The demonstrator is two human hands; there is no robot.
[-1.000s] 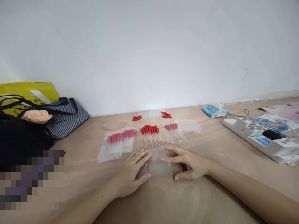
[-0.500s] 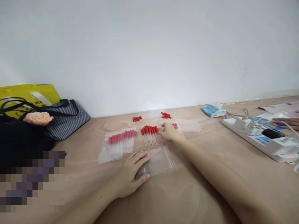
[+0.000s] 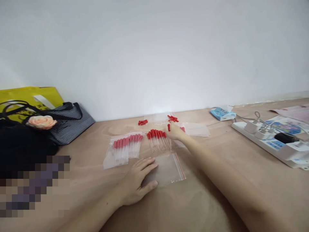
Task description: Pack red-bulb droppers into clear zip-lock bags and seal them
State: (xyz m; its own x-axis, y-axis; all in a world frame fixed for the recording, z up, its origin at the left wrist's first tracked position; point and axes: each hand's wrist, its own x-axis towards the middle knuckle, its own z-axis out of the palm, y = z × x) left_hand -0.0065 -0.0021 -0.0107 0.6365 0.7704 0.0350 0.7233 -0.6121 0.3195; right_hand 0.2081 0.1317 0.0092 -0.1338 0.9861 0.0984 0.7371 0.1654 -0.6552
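Two bags [image 3: 109, 162] at left and one partly hidden bag [image 3: 178, 145] at right contain red-topped droppers; clear bag [image 3: 166, 170] shows none inside.
Left hand [image 3: 135, 183] open, flat on clear bag, gripping nothing. Right hand [image 3: 175, 132] pinched, looks closed on one dropper [image 3: 169, 128] beside loose row [image 3: 156, 134], beyond clear bag. Print on yellow bag [image 3: 21, 93] and blue pack [image 3: 219, 113] illegible.
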